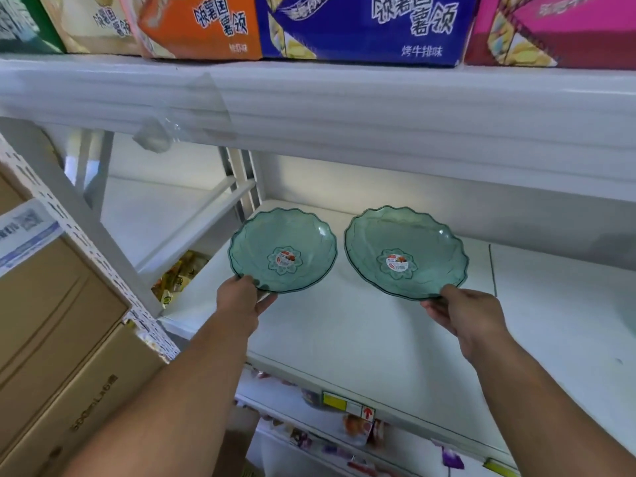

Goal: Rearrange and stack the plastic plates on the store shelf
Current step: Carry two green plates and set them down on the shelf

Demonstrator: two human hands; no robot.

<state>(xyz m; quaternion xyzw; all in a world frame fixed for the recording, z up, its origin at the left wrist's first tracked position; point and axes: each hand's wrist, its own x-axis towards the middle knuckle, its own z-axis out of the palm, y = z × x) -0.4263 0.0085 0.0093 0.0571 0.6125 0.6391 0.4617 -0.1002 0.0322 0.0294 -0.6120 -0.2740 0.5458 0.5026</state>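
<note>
A: Where are the two plates?

B: The left plate [283,250] and the right plate [406,252] are side by side over the white shelf [344,335], near each other but apart. Both are see-through green with wavy rims and a round sticker in the middle, and both face up, tilted a little toward the camera.

A: And the hands?

B: The left hand [239,301] has its grip pinched on the near rim of the left plate, thumb on top and fingers underneath. The right hand [461,315] pinches the near rim of the right plate the same way, thumb over the edge and fingers curled below. Each plate reaches away from its hand toward the back of the shelf.

A: Are the plates resting on the shelf?

B: I cannot tell whether their far edges touch it.

A: What about the surroundings?

B: The shelf board is plain white, with a seam on the right and price tags [347,406] along its front lip. Right above is another white shelf [378,108] carrying snack cartons [361,25] in orange, blue and pink. To the left stands a perforated white upright [79,232] with brown cardboard boxes [58,321] beside it. Behind the upright lie some yellow snack packets [179,273], and below the front lip more packaged goods [358,430] show.
</note>
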